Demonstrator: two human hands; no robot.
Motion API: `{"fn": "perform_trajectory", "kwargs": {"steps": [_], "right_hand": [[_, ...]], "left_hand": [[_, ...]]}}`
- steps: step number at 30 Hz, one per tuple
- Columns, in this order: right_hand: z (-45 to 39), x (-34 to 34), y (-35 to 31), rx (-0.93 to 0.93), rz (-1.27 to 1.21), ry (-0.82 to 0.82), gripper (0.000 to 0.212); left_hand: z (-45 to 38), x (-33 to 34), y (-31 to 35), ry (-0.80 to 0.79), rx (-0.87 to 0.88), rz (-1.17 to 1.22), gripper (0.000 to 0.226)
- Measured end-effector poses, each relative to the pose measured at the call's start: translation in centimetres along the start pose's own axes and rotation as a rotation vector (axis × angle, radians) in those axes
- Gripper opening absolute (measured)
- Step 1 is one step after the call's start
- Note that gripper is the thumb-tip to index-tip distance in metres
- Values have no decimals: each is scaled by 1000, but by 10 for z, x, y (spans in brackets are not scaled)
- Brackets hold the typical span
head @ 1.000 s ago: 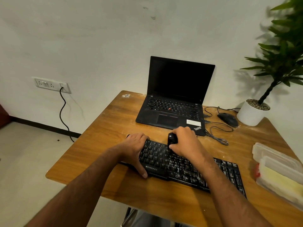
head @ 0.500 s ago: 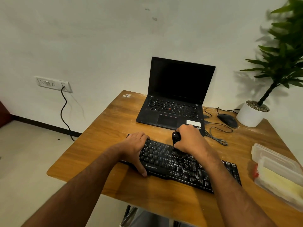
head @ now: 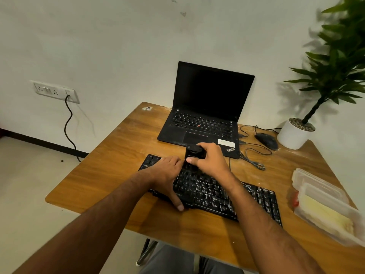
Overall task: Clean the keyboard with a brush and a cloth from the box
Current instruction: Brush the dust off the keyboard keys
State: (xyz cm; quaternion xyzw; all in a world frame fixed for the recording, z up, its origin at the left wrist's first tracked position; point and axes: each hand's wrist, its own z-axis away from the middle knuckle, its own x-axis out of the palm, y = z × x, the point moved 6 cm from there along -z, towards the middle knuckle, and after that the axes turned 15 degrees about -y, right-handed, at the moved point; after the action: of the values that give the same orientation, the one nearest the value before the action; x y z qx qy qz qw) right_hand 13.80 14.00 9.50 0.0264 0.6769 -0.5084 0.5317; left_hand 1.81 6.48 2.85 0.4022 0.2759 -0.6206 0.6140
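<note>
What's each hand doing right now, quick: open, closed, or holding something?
Left hand: open, resting on the left end of the keyboard, thumb at its front edge.
Right hand: fingers curled round the black brush, held on the keys.

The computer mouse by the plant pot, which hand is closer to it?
The right hand. It grips the brush over the keyboard's far edge, with the mouse off to its right. The left hand rests on the keyboard's left end, farther away.
</note>
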Motion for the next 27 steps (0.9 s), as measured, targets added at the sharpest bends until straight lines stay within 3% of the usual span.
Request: {"fn": "perform_trajectory", "kwargs": {"steps": [6, 11, 18, 23, 27], "right_hand": [[-1, -26, 14, 213, 175, -122, 28], [-7, -27, -3, 82, -37, 7, 26], [-13, -22, 18, 280, 99, -188, 29], [-31, -28, 27, 222, -385, -64, 23], [-36, -7, 38, 267, -475, -113, 30]], "left_hand": [[-2, -2, 0, -20, -29, 2, 147], [-4, -5, 2, -28, -23, -18, 147], [-5, -3, 0, -34, -17, -5, 147], [-5, -5, 2, -43, -14, -4, 148], [-7, -3, -2, -34, -20, 8, 148]]}}
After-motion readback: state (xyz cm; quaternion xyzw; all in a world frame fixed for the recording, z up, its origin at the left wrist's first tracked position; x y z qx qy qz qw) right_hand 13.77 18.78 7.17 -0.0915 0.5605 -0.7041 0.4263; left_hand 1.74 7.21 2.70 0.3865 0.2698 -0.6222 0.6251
